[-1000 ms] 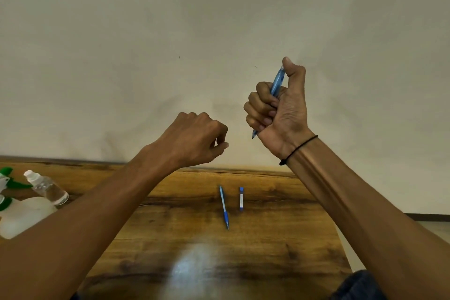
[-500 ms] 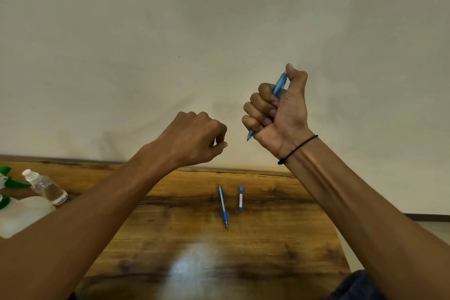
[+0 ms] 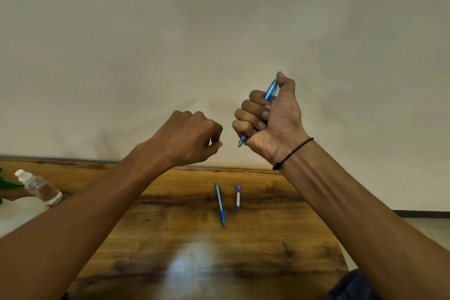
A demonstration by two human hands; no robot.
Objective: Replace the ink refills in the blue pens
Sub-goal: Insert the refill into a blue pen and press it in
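Wooden table (image 3: 280,246) nearest, bearing a second blue pen (image 3: 220,206) beside a small refill pack (image 3: 238,197). Farther up: right hand (image 3: 272,119) fisted round a blue pen (image 3: 270,91), tip down; left hand (image 3: 187,139) curled, apparently empty.

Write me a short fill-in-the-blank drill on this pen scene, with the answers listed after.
1. The right hand grips a blue pen with its tip pointing ____.
2. A second pen lies on the ____ table.
3. The thumb on the gripped pen's top end belongs to the ____ hand.
4. The clear bottle lies at the table's ____ edge.

Answers: down; wooden; right; left
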